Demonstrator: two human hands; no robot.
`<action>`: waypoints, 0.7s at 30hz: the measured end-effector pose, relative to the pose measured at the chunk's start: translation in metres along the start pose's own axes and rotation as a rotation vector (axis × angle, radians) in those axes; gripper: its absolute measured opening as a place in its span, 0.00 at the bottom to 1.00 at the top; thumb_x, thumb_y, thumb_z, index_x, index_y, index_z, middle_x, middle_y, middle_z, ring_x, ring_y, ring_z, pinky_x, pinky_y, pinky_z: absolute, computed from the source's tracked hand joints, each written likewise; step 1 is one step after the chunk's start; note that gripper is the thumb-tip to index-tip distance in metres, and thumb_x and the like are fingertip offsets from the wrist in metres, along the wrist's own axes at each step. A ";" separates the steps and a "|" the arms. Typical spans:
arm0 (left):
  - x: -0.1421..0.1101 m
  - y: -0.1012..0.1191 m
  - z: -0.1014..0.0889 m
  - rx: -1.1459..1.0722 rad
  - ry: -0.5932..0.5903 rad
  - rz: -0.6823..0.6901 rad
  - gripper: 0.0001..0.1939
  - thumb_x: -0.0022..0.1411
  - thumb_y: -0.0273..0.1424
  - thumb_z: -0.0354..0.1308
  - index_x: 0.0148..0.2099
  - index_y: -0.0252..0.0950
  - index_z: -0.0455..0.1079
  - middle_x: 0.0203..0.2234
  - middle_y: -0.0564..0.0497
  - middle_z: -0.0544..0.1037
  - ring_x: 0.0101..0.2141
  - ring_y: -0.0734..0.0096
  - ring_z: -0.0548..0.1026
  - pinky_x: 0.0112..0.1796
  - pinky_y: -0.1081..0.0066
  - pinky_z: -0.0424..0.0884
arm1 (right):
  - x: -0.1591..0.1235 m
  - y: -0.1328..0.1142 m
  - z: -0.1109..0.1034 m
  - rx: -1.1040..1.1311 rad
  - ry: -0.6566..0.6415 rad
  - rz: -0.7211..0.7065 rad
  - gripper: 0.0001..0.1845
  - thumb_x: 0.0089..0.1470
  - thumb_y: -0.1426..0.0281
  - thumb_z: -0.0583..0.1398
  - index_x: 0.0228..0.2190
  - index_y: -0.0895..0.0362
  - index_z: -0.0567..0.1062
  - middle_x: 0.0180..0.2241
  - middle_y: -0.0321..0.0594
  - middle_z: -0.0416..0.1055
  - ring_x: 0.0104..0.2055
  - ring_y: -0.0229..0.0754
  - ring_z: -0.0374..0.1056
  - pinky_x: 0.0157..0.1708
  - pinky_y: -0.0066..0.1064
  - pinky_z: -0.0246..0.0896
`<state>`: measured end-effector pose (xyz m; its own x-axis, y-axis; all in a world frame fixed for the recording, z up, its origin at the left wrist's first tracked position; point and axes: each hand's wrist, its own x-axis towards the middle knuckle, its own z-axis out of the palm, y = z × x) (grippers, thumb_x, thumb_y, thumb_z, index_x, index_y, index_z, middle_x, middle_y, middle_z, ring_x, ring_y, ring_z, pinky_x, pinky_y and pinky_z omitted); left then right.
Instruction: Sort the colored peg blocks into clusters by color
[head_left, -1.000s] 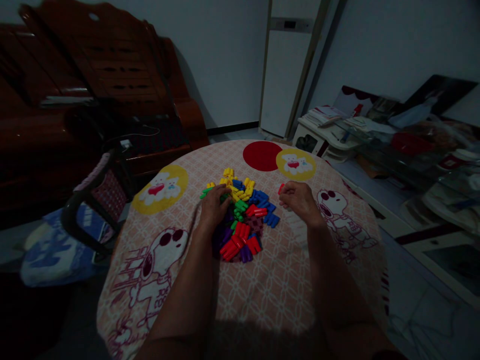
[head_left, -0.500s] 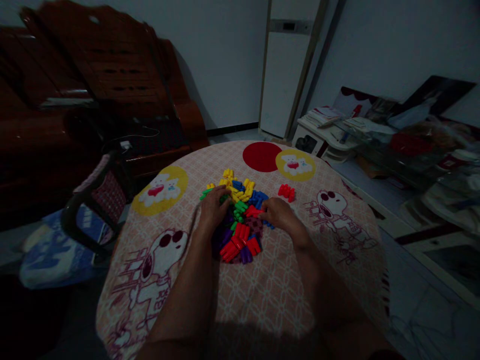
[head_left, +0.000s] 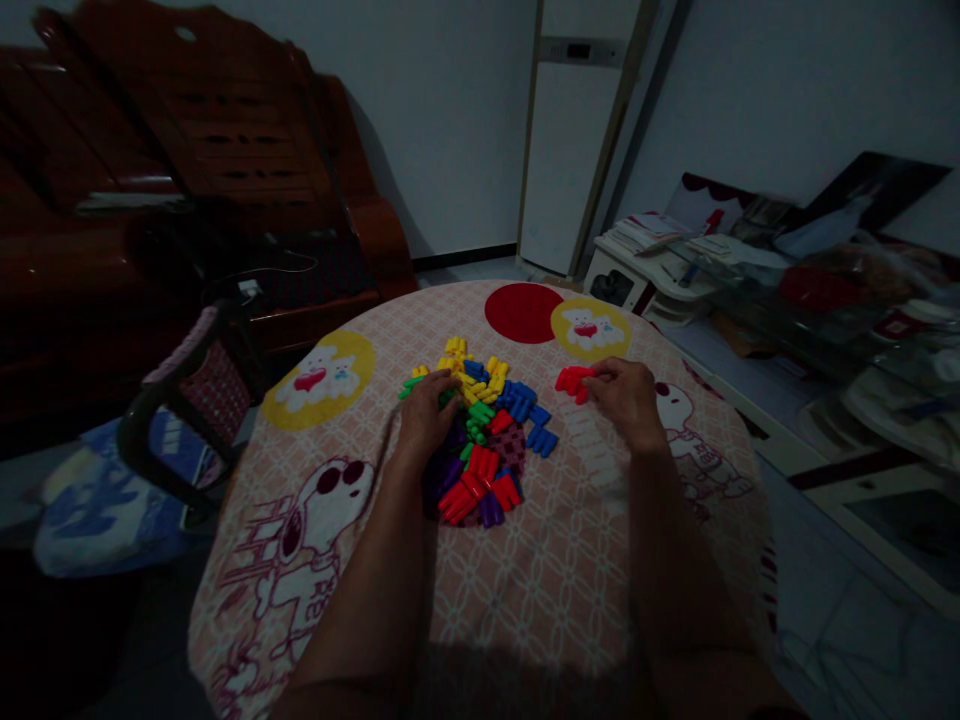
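Note:
A pile of plastic building blocks in several colours lies mid-table. At its left edge rests my left hand [head_left: 427, 410], fingers curved and a little apart over green blocks [head_left: 450, 393]; it does not visibly lift any. My right hand [head_left: 626, 395] is right of the pile, thumb and fingers closed on a red block [head_left: 587, 376] at a small red group set apart. Parts of that group are hidden by the fingertips. Yellow blocks [head_left: 454, 347] are at the back of the pile, blue blocks [head_left: 517, 400] at its right, red blocks [head_left: 480, 470] and purple blocks [head_left: 491, 512] in front.
A patterned tablecloth [head_left: 525, 600] covers the round table. A chair [head_left: 187, 400] stands at the left, with a wooden sofa [head_left: 247, 150] behind it. On the right is a low cabinet [head_left: 675, 270] with papers and clutter. A tall white unit [head_left: 570, 160] stands at the back.
My right hand has moved right from the pile to the separate red group, carrying a red block. Blue blocks it covered now show. My left hand has stayed in place.

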<state>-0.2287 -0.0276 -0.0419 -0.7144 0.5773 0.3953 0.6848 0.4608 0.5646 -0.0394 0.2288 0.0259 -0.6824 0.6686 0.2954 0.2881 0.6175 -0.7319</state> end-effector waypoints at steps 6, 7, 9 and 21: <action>0.000 -0.003 0.002 0.003 0.005 -0.005 0.14 0.63 0.34 0.57 0.49 0.36 0.76 0.57 0.41 0.76 0.57 0.53 0.72 0.61 0.51 0.66 | 0.005 0.013 -0.015 -0.334 0.144 0.087 0.09 0.48 0.67 0.62 0.26 0.59 0.80 0.28 0.48 0.79 0.32 0.47 0.73 0.34 0.33 0.61; 0.000 -0.004 0.003 0.003 0.008 -0.004 0.14 0.63 0.34 0.57 0.49 0.36 0.76 0.57 0.41 0.76 0.57 0.53 0.72 0.61 0.50 0.66 | 0.005 0.016 -0.014 -0.378 0.147 0.098 0.09 0.49 0.66 0.62 0.25 0.59 0.80 0.29 0.49 0.79 0.32 0.47 0.73 0.34 0.34 0.61; 0.000 -0.004 0.003 0.002 0.008 0.000 0.14 0.63 0.34 0.57 0.49 0.37 0.76 0.57 0.41 0.76 0.57 0.53 0.72 0.61 0.51 0.65 | 0.006 0.021 -0.010 -0.438 0.138 0.121 0.10 0.50 0.66 0.62 0.25 0.59 0.79 0.29 0.50 0.79 0.33 0.48 0.73 0.35 0.34 0.60; 0.000 0.001 0.000 0.000 -0.008 -0.012 0.14 0.63 0.33 0.57 0.49 0.36 0.76 0.57 0.41 0.76 0.58 0.53 0.72 0.61 0.51 0.65 | 0.005 0.027 0.012 -0.393 0.198 0.111 0.10 0.52 0.66 0.59 0.28 0.58 0.78 0.30 0.50 0.79 0.33 0.48 0.71 0.35 0.34 0.58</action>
<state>-0.2283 -0.0274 -0.0412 -0.7218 0.5766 0.3829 0.6759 0.4680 0.5693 -0.0426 0.2440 0.0002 -0.5025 0.7822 0.3684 0.6112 0.6227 -0.4885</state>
